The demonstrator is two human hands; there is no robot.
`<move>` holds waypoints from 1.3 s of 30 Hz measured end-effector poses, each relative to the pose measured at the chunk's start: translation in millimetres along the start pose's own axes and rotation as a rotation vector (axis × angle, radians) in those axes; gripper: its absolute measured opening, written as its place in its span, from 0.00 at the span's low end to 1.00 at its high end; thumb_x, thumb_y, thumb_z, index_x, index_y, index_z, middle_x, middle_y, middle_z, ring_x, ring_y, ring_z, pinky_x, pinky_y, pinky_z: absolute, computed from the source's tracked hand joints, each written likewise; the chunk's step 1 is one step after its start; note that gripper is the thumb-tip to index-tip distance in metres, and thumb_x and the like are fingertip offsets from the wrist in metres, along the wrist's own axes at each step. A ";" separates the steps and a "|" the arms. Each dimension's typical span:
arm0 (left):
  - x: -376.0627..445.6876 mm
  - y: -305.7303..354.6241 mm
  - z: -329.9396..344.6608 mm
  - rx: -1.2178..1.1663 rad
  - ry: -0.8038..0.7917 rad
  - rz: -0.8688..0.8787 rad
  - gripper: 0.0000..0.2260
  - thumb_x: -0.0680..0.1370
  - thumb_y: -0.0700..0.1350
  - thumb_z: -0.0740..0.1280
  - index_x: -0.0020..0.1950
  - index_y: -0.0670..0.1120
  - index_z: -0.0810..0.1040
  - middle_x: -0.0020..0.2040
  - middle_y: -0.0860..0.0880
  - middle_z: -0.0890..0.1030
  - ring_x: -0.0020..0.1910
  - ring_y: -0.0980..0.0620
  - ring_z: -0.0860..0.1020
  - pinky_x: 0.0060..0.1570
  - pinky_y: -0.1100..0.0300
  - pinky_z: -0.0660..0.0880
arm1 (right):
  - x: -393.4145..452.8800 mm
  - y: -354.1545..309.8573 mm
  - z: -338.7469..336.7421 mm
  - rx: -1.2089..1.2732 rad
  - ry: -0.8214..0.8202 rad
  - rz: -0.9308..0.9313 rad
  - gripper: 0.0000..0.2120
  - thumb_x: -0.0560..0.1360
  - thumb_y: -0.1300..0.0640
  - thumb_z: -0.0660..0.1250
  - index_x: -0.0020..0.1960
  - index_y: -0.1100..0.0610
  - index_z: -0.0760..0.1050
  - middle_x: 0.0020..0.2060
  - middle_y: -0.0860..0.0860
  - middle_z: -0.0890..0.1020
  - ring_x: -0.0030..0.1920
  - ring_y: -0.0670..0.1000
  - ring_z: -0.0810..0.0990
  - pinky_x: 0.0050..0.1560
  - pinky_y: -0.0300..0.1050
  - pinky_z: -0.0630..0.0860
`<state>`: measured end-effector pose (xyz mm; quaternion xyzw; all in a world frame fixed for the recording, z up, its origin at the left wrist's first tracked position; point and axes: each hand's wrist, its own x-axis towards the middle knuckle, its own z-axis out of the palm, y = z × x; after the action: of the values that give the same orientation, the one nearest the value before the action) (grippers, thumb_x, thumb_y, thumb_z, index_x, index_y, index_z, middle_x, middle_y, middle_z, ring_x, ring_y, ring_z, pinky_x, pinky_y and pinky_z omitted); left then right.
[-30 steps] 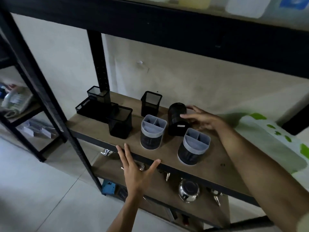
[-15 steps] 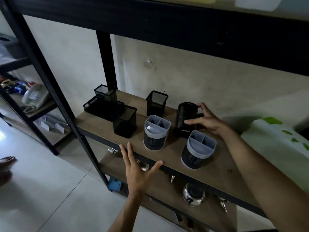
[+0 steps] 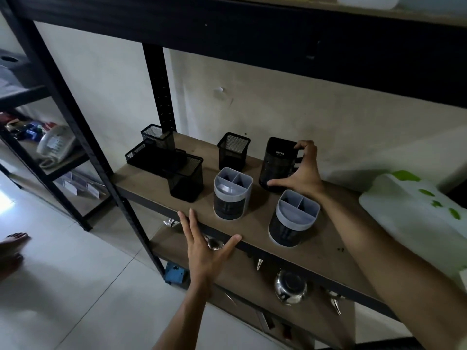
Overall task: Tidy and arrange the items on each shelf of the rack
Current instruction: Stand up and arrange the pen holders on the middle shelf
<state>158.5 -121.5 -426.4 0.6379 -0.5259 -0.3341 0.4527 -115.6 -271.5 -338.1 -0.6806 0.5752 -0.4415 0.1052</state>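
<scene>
Head view: two grey organisers [image 3: 233, 195], three mesh cups [image 3: 233, 150].

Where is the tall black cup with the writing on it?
In the head view, the tall black cup stands at the back of the wooden shelf, right of the small mesh cup, with the right hand holding it.

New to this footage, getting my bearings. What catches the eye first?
The right hand grips a black cylindrical holder at the back of the wooden shelf. Two grey-rimmed divided holders stand nearer the front, where the left hand rests open on the edge.
</scene>
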 end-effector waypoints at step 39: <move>-95.5 46.7 65.1 0.018 -0.256 -0.014 0.67 0.62 0.72 0.74 0.81 0.45 0.33 0.81 0.50 0.31 0.82 0.44 0.44 0.79 0.43 0.52 | -127.2 -35.3 -243.2 -0.446 0.075 0.655 0.29 0.73 0.43 0.77 0.70 0.52 0.77 0.70 0.51 0.75 0.71 0.52 0.72 0.68 0.42 0.68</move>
<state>61.2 -44.9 -411.7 0.5976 -0.5779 -0.4113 0.3737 -260.3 -60.3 -233.1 -0.4506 0.8471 -0.2734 0.0687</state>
